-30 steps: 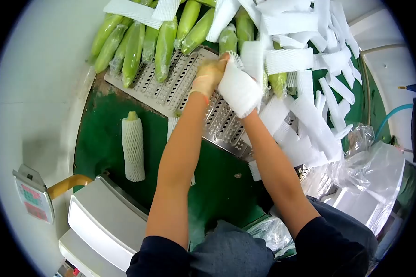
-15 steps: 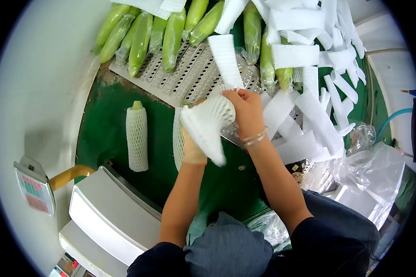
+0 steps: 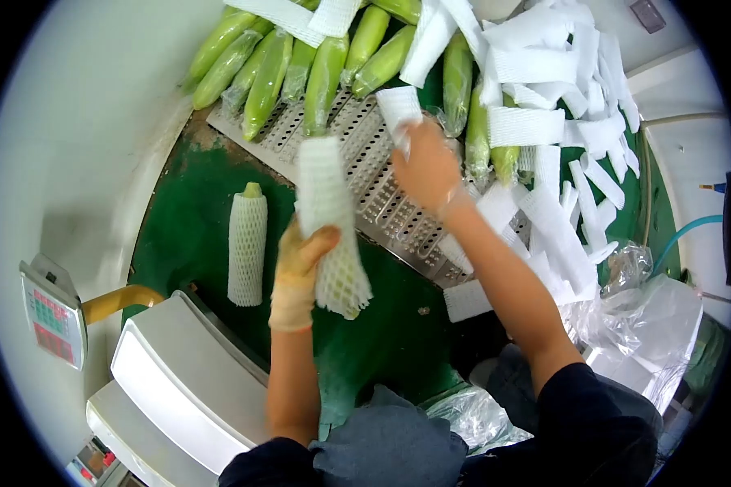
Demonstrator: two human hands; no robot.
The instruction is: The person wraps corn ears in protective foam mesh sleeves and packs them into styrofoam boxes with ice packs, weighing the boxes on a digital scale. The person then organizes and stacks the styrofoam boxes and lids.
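The gloved left hand (image 3: pixel 298 264) wraps its fingers and thumb around the lower half of a net-sleeved green vegetable (image 3: pixel 333 235), which extends above and below the grip, over the table's green surface (image 3: pixel 191 183). The right hand (image 3: pixel 429 166) has its fingers at the near end of a white foam sleeve (image 3: pixel 399 104) above the perforated metal plate (image 3: pixel 280 150); whether they pinch it, I cannot tell.

No text readable; print on scale panel (image 3: pixel 54 321) too small
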